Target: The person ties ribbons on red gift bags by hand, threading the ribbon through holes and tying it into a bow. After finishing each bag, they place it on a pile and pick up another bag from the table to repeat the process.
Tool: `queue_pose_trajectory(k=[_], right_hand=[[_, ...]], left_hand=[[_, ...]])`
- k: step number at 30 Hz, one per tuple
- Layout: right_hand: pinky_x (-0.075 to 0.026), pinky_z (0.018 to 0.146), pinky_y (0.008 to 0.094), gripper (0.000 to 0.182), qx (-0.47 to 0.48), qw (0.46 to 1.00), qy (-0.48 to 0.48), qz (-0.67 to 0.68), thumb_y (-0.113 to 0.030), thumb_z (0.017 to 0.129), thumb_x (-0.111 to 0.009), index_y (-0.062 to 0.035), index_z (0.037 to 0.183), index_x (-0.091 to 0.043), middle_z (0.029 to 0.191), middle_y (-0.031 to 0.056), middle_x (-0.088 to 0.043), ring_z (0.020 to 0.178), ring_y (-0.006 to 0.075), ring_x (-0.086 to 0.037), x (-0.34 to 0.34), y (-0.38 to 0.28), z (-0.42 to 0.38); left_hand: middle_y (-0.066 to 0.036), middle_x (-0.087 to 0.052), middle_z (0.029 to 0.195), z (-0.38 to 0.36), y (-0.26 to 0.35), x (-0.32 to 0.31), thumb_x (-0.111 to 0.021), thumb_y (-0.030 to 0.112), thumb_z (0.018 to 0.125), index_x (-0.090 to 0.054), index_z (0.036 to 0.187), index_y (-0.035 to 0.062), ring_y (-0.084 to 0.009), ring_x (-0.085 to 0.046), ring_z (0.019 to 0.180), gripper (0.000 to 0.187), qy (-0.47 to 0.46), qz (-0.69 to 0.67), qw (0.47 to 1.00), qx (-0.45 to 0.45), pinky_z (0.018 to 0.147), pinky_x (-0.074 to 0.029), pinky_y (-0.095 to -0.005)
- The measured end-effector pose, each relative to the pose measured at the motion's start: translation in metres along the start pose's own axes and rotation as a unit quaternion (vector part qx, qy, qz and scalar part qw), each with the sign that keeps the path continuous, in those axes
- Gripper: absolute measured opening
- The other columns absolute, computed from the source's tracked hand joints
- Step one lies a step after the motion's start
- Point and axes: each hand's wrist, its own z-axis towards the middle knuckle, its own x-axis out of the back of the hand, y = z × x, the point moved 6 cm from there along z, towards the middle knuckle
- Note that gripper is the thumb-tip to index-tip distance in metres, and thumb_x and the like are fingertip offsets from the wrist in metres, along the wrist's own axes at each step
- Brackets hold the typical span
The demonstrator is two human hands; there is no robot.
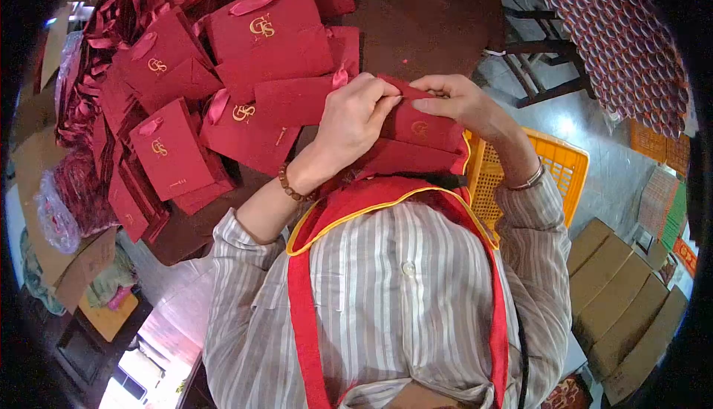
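A red paper bag [423, 128] with a gold logo lies in front of my body at the table edge. My left hand [353, 116] pinches its upper edge, and a beaded bracelet circles that wrist. On the other side my right hand [454, 102] grips the same edge between thumb and fingers. The two sets of fingertips are close together, and what lies between them is too small to make out. A pink ribbon [340, 76] shows just beside my left hand. Red bags [267, 34] with gold logos and ribbons are piled on the left.
The brown round table [427, 19] reaches from the pile towards the right. A yellow plastic crate [575, 164] stands below its right side. Beyond are a dark stool [546, 56], many round patterned items [616, 38] and cardboard boxes [624, 298]. Plastic-wrapped material [59, 212] lies at far left.
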Motion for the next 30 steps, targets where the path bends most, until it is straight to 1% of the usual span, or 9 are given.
queue_pose_trajectory(k=[7, 10, 12, 19, 21, 24, 27, 29, 30], right_hand=[[-0.044, 0.075, 0.0207, 0.03, 0.004, 1.0, 0.003, -0.014, -0.013, 0.083, -0.06, 0.0008, 0.11, -0.058, 0.095, 0.0012, -0.062, 0.084, 0.0062, -0.055, -0.001, -0.002, -0.002], [-0.044, 0.075, 0.0213, 0.031, 0.008, 0.998, 0.025, -0.063, -0.013, 0.083, -0.06, 0.0023, 0.109, -0.058, 0.095, 0.0022, -0.063, 0.084, 0.0068, -0.055, -0.001, -0.005, -0.004], [-0.044, 0.077, 0.0224, 0.03, 0.022, 0.991, 0.044, -0.123, -0.012, 0.082, -0.06, 0.0039, 0.107, -0.058, 0.095, 0.0038, -0.063, 0.085, 0.0081, -0.055, -0.001, -0.012, -0.006], [-0.043, 0.083, 0.0247, 0.03, 0.068, 0.986, 0.072, -0.137, -0.009, 0.084, -0.056, 0.0043, 0.11, -0.057, 0.102, 0.0083, -0.063, 0.093, 0.0107, -0.055, -0.006, -0.002, -0.006], [-0.048, 0.078, 0.0339, 0.031, 0.14, 0.97, 0.123, -0.155, -0.018, 0.079, -0.06, 0.0002, 0.103, -0.061, 0.097, 0.0196, -0.063, 0.09, 0.0301, -0.063, -0.005, -0.005, -0.006], [-0.048, 0.077, 0.0351, 0.029, 0.128, 0.96, 0.146, -0.199, -0.016, 0.078, -0.059, 0.0001, 0.103, -0.061, 0.096, 0.0192, -0.063, 0.089, 0.0324, -0.062, -0.007, -0.018, -0.013], [-0.048, 0.077, 0.0342, 0.03, 0.144, 0.956, 0.142, -0.214, -0.016, 0.078, -0.059, 0.0007, 0.103, -0.061, 0.096, 0.0196, -0.064, 0.088, 0.0302, -0.063, -0.009, -0.017, -0.01], [-0.048, 0.078, 0.0333, 0.03, 0.141, 0.962, 0.137, -0.189, -0.015, 0.078, -0.06, 0.0014, 0.103, -0.061, 0.095, 0.0195, -0.064, 0.088, 0.0283, -0.063, -0.007, -0.017, -0.009], [-0.048, 0.078, 0.0324, 0.03, 0.138, 0.968, 0.128, -0.164, -0.014, 0.078, -0.06, 0.002, 0.103, -0.061, 0.095, 0.0195, -0.064, 0.087, 0.0263, -0.064, -0.007, -0.016, -0.009]], left_hand=[[-0.014, -0.055, 0.072, 0.0, 0.006, 0.0, -0.06, 0.002, 0.077, -0.057, 0.08, 0.0003, -0.031, -0.056, 0.064, 0.005, 0.01, 0.002, 1.0, -0.001, 0.054, -0.044, -0.0379], [-0.014, -0.056, 0.073, 0.0, 0.008, -0.002, -0.061, 0.002, 0.076, -0.056, 0.079, 0.0006, -0.0315, -0.057, 0.064, 0.006, 0.008, 0.017, 1.0, 0.004, 0.054, -0.044, -0.0386], [-0.015, -0.055, 0.073, -0.001, 0.009, -0.003, -0.059, 0.002, 0.075, -0.054, 0.077, 0.0005, -0.0322, -0.057, 0.065, 0.006, 0.006, 0.042, 0.999, -0.003, 0.054, -0.045, -0.0393], [-0.015, -0.053, 0.07, -0.001, 0.016, -0.005, -0.055, 0.003, 0.074, -0.052, 0.074, 0.0001, -0.0319, -0.057, 0.064, 0.005, -0.003, 0.105, 0.994, -0.019, 0.054, -0.046, -0.0394], [-0.014, -0.051, 0.069, -0.002, 0.019, -0.008, -0.055, 0.003, 0.07, -0.052, 0.074, 0.0007, -0.03, -0.056, 0.062, 0.005, -0.029, 0.169, 0.985, -0.033, 0.054, -0.047, -0.0381], [-0.013, -0.05, 0.069, -0.002, 0.026, -0.015, -0.054, 0.003, 0.066, -0.051, 0.075, 0.0017, -0.028, -0.056, 0.062, 0.009, -0.026, 0.228, 0.971, -0.062, 0.053, -0.047, -0.0369], [-0.013, -0.049, 0.07, -0.001, 0.03, -0.021, -0.055, 0.002, 0.063, -0.051, 0.075, 0.0022, -0.0273, -0.056, 0.062, 0.012, -0.03, 0.26, 0.962, -0.079, 0.053, -0.048, -0.0364], [-0.014, -0.05, 0.069, -0.001, 0.029, -0.021, -0.054, 0.002, 0.065, -0.051, 0.075, 0.0017, -0.0283, -0.056, 0.062, 0.01, -0.03, 0.259, 0.962, -0.077, 0.054, -0.048, -0.0373], [-0.014, -0.052, 0.069, 0.0, 0.024, -0.018, -0.056, 0.001, 0.069, -0.053, 0.077, 0.0007, -0.0309, -0.056, 0.063, 0.009, -0.027, 0.208, 0.976, -0.055, 0.055, -0.048, -0.0373]])
